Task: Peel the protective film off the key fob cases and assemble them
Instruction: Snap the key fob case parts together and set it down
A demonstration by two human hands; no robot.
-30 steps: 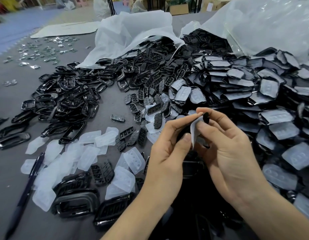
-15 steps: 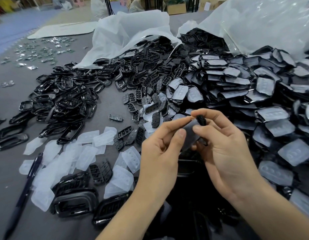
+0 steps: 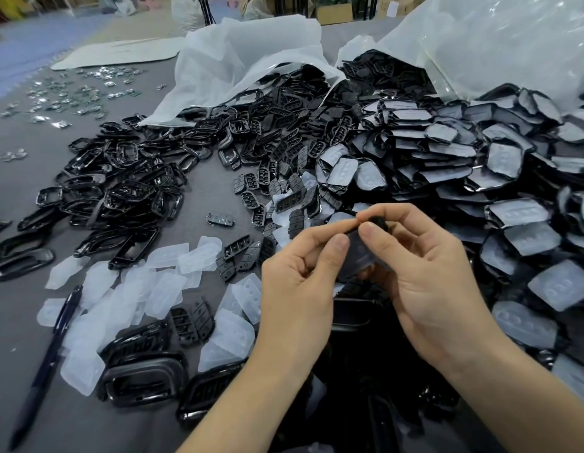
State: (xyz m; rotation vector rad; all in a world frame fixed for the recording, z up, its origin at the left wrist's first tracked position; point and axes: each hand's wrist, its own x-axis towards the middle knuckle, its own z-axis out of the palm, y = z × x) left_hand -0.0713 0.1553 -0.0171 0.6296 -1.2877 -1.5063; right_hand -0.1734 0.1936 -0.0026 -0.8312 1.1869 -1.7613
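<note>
two hands, close together over the near edge of the surface (image 3: 199,194), right of its middle, both clamped on one part.

- left hand (image 3: 297,282): thumb and forefinger pinch the left side of one key fob case (image 3: 356,264).
- right hand (image 3: 428,282): thumb and forefinger pinch the top end of the same case, other fingers curled beneath it.
- key fob case: dark, held off the surface between both hands, its face dulled by greyish protective film (image 3: 362,248). whether a film corner is lifted cannot be told.
- heap of film-covered cases (image 3: 480,165): many, filling the right half of the surface, spilling from a clear plastic bag (image 3: 513,44) at the far right corner.
- heap of black button pads (image 3: 284,152): middle of the surface, spilling from a white bag (image 3: 251,60) at the far edge.
- single button pad (image 3: 220,220): lies alone on bare surface, between the glossy frames and the hands.
- pile of glossy black frames (image 3: 120,191): left of the middle.
- peeled films (image 3: 153,282): translucent white, loosely scattered toward the near left, just left of the left hand, with a few button pads among them.
- larger black frames (image 3: 143,380): near edge, touching the peeled films.
- pen (image 3: 45,364): dark, near left corner, lying along the outer side of the peeled films.
- small metal parts (image 3: 71,93): scattered at the far left corner.
- pale flat board (image 3: 120,53): far edge, left of the white bag.
</note>
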